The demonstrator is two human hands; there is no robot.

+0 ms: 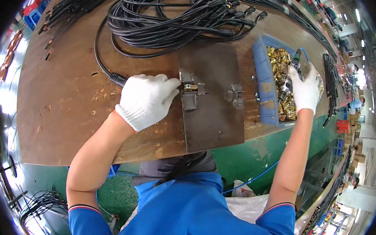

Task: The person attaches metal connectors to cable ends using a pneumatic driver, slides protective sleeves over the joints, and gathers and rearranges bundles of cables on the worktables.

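Observation:
My left hand (148,100), in a white knit glove, is closed on the end of a black cable (118,79). A brass-coloured connector end (190,87) sits in the slotted holder at the left edge of a dark steel plate (211,132). Over a blue plastic bin (266,85), my gloved right hand (304,88) has its thumb and fingers around an air screwdriver (295,59) with a blue hose. The tool lies tilted on brass fittings (278,58) that fill the bin; the palm side of the grip is hidden.
A large coil of black cables (155,25) lies on the far side of the brown table (59,109). Cable bundles (80,5) with bare ends rest at the far left, and more (330,83) at the right edge. Small metal pieces (257,96) lie beside the bin.

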